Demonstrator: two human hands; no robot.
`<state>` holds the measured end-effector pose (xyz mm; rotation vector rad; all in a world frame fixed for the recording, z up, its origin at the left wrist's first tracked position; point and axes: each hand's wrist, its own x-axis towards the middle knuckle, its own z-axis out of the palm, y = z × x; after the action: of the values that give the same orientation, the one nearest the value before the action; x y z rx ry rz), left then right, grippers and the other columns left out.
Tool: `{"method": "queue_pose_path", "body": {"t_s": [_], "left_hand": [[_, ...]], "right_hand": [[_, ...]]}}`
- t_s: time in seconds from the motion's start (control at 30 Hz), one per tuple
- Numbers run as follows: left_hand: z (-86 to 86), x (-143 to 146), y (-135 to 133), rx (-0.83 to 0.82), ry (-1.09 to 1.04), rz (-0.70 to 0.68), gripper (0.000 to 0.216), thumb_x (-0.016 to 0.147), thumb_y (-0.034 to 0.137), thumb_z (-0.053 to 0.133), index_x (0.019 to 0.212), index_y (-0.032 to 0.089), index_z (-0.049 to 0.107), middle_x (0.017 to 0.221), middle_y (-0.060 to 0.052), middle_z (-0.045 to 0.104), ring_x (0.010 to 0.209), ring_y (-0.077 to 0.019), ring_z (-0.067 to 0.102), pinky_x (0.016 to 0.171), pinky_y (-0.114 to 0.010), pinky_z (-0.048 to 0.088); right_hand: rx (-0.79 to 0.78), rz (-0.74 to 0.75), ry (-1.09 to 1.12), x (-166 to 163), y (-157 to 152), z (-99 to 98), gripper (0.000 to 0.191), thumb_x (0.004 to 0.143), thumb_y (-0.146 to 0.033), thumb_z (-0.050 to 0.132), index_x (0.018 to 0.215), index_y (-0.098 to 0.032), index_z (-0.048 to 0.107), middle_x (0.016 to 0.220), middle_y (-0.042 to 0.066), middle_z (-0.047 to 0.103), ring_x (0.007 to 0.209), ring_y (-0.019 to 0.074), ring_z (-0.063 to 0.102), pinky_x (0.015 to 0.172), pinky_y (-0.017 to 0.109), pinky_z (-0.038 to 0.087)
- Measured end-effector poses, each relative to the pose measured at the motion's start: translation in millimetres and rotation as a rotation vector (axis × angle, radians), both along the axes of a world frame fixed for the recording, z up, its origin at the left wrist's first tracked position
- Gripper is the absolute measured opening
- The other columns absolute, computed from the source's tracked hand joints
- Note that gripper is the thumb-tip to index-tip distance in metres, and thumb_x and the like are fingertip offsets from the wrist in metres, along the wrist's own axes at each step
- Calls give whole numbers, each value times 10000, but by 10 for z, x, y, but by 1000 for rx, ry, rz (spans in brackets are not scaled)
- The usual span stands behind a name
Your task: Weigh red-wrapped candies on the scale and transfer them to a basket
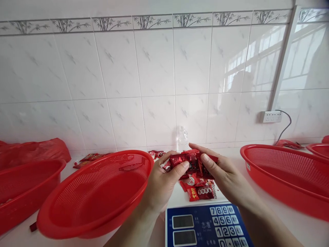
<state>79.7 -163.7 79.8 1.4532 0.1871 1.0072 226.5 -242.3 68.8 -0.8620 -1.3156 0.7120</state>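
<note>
Both hands were in the action at the lower centre of the frame! The left hand (164,176) pinched the red packets (189,163), thumb pressed across the front, and the right hand (223,169) clamped their other end under its own thumb. That bunch sat up above more wrappers (202,192), which lay just beyond the top edge of the blue scale panel (203,223).

And the room to move? On the left it was tight: the rim of the perforated red basket (110,199) ran right up beside the left wrist. Over on the right, a strip of white tabletop (246,181) showed between the right forearm and the big right-hand basket (288,178). Behind the fingers, a clear bottle (183,137) stood close to the tiled wall (159,120), and a second basket (31,188) was cut off by the left edge of the frame.

Now the lettering! The panel's keys read 7, 8, 9, then 4, 5, 6, then 1, 2, 3, with a 0 below, and 志准 was printed beside the two grey displays (183,222). The wrappers carried yellow characters and round white marks, too small to read.
</note>
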Motion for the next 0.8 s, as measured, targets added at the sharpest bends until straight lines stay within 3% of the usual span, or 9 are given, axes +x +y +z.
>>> {"method": "queue_pose_path", "body": {"t_s": [0.17, 0.3, 0.6, 0.8], "left_hand": [[-23, -2, 7, -17, 3, -60, 103, 810, 224, 702, 899, 184, 668, 816, 0, 642, 770, -121, 621, 568, -192, 559], [-41, 9, 5, -39, 8, -80, 104, 806, 219, 707, 896, 186, 668, 828, 0, 648, 776, -128, 640, 565, -193, 563], [-69, 29, 17, -8, 21, -78, 145, 808, 235, 709, 945, 204, 671, 851, -1, 662, 776, -124, 639, 595, -207, 572], [-154, 120, 6, -43, 30, -130, 213, 796, 234, 724, 983, 222, 621, 900, 7, 647, 830, -112, 607, 718, -244, 556]], "right_hand": [[63, -113, 3, -55, 33, 10, 288, 933, -429, 541, 1182, -301, 609, 895, -5, 688, 781, 117, 670, 665, 229, 583], [115, -160, -13, -75, 63, 14, 219, 936, -425, 534, 1058, -268, 627, 801, -21, 657, 692, 89, 639, 600, 188, 556], [154, -352, -62, -106, 165, -46, 264, 933, -446, 506, 840, -211, 579, 622, -23, 627, 583, 111, 597, 542, 216, 491], [216, -607, -235, -63, 259, -142, 260, 944, -408, 466, 805, -216, 573, 606, -21, 614, 610, 132, 596, 553, 235, 449]]}}
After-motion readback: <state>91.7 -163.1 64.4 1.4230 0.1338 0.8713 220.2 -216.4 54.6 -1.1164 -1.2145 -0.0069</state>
